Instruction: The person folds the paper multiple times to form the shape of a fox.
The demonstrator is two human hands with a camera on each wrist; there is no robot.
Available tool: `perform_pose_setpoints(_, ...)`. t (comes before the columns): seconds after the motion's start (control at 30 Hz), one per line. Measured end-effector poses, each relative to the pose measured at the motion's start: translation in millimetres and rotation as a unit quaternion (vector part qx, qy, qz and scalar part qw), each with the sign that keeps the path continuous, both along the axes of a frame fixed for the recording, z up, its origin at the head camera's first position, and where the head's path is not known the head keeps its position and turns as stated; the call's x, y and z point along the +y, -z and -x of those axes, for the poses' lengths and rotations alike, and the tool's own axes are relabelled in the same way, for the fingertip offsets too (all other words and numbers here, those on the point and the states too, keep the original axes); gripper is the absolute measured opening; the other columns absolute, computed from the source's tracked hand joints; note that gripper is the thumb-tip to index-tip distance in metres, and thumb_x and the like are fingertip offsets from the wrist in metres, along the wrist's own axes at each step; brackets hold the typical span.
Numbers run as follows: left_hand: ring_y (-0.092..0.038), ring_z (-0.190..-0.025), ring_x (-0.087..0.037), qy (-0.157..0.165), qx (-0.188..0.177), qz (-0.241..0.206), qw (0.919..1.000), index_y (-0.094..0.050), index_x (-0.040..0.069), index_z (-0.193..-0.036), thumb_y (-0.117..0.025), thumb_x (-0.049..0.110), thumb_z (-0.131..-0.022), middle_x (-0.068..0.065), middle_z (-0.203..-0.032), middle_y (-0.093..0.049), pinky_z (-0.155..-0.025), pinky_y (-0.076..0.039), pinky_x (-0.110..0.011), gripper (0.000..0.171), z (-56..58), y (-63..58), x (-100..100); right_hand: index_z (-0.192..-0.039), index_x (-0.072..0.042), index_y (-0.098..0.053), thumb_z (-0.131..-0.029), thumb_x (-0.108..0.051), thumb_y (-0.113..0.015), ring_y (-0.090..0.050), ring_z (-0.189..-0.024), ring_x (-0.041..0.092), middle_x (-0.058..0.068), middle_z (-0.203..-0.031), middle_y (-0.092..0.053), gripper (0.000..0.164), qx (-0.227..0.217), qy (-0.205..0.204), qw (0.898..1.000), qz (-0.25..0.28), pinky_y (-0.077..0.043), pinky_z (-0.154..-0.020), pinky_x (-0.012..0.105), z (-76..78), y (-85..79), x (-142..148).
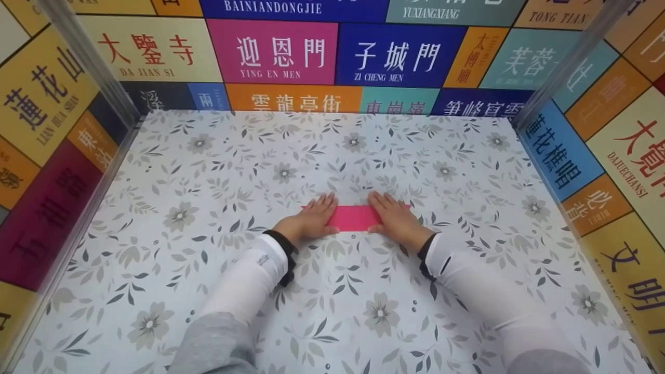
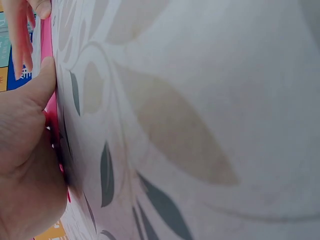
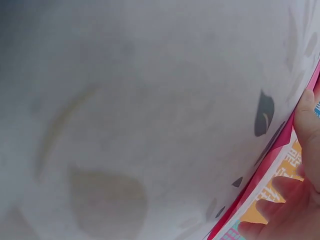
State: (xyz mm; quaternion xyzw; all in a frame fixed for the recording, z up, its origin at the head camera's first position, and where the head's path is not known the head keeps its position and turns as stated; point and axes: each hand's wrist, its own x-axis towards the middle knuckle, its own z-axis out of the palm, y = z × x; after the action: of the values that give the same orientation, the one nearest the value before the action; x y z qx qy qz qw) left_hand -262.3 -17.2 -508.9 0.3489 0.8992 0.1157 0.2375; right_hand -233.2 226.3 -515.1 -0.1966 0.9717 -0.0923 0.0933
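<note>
A strip of bright pink paper (image 1: 354, 218) lies crosswise near the middle of the table. My left hand (image 1: 314, 215) rests over its left end, fingers extended forward and thumb at the near edge. On the right end lies my right hand (image 1: 392, 217) in much the same way, its fingers straight. Pink corners show past both hands. In the left wrist view the left thumb (image 2: 42, 82) presses along the pink edge. The right wrist view has the right thumb (image 3: 305, 112) against the pink paper (image 3: 265, 167), which looks folded there.
The table is covered with a white floral cloth (image 1: 249, 317). Upright panels with coloured Chinese lettering (image 1: 280, 52) close off the back and both sides. Clear strips (image 1: 91, 62) run along the panels' corners. Both wrists wear black bands (image 1: 283, 254).
</note>
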Motion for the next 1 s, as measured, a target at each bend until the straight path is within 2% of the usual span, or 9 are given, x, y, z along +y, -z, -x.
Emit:
perform_pose_setpoints(0.07, 0.007, -0.136, -0.027, 0.002, 0.000, 0.001, 1.0000, 0.001, 0.003, -0.142, -0.040, 0.045, -0.091, -0.013, -0.149, 0.007, -0.110, -0.001, -0.041, 0.078, 0.5, 0.2, 0.5, -0.142, -0.003, -0.018, -0.081, -0.045, -0.057, -0.012, -0.134, 0.034, 0.014, -0.147, -0.017, 0.083, -0.021, 0.001, 1.000, 0.000, -0.018, -0.105, 0.050, 0.1, -1.0, 2.5)
perform_pose_setpoints(0.17, 0.008, -0.136, -0.027, 0.002, 0.000, 0.002, 1.0000, 0.002, 0.003, -0.142, -0.039, 0.045, -0.091, -0.013, -0.149, 0.008, -0.110, 0.000, -0.040, 0.078, 1.5, 0.2, 0.4, -0.141, -0.003, -0.018, -0.082, -0.044, -0.055, -0.010, -0.135, 0.031, 0.012, -0.148, -0.015, 0.081, -0.047, 0.008, 0.999, 0.004, -0.018, -0.107, 0.046, -0.1, -3.6, 7.0)
perform_pose_setpoints(0.33, 0.010, -0.135, -0.027, -0.001, 0.000, 0.004, 1.0000, 0.003, 0.003, -0.142, -0.038, 0.046, -0.091, -0.012, -0.148, 0.010, -0.109, 0.001, -0.040, 0.078, 2.9, 0.1, -1.6, -0.142, -0.006, -0.021, -0.083, -0.042, -0.056, -0.012, -0.135, 0.030, 0.010, -0.148, -0.018, 0.077, -0.049, 0.003, 0.999, 0.009, -0.018, -0.107, 0.047, -0.6, -6.5, 13.4)
perform_pose_setpoints(0.63, 0.010, -0.135, -0.029, 0.003, -0.013, -0.013, 0.9998, 0.003, 0.002, -0.142, -0.039, 0.042, -0.092, -0.014, -0.148, 0.010, -0.109, 0.002, -0.042, 0.076, 0.0, 2.2, -3.7, -0.140, -0.007, -0.027, -0.083, -0.036, -0.058, -0.014, -0.134, 0.035, 0.013, -0.146, -0.021, 0.071, -0.056, -0.017, 0.997, 0.056, -0.017, -0.105, 0.052, -1.1, -3.4, 23.3)
perform_pose_setpoints(0.73, 0.009, -0.135, -0.029, -0.002, -0.022, -0.018, 0.9996, 0.001, 0.002, -0.142, -0.041, 0.039, -0.092, -0.014, -0.148, 0.009, -0.109, 0.002, -0.042, 0.075, -0.5, 1.1, -5.2, -0.140, -0.006, -0.027, -0.084, -0.035, -0.057, -0.014, -0.133, 0.037, 0.015, -0.146, -0.021, 0.070, -0.062, -0.028, 0.996, 0.062, -0.016, -0.105, 0.053, 0.1, -3.8, 24.3)
perform_pose_setpoints(0.9, 0.008, -0.135, -0.030, 0.000, -0.020, -0.035, 0.9992, -0.002, 0.001, -0.142, -0.042, 0.037, -0.092, -0.015, -0.148, 0.007, -0.109, 0.000, -0.043, 0.074, -1.6, 1.6, -8.1, -0.141, -0.008, -0.026, -0.084, -0.031, -0.059, -0.012, -0.133, 0.037, 0.013, -0.147, -0.019, 0.069, -0.086, -0.028, 0.994, 0.066, -0.014, -0.105, 0.055, 3.3, -7.3, 27.5)
perform_pose_setpoints(1.0, 0.008, -0.135, -0.030, 0.001, -0.014, -0.029, 0.9995, -0.002, 0.000, -0.142, -0.042, 0.037, -0.092, -0.015, -0.148, 0.007, -0.109, -0.001, -0.043, 0.073, -3.0, 0.7, -8.3, -0.141, -0.008, -0.025, -0.085, -0.032, -0.058, -0.012, -0.133, 0.038, 0.014, -0.147, -0.018, 0.069, -0.091, -0.037, 0.993, 0.061, -0.014, -0.103, 0.057, 4.6, -8.6, 29.2)
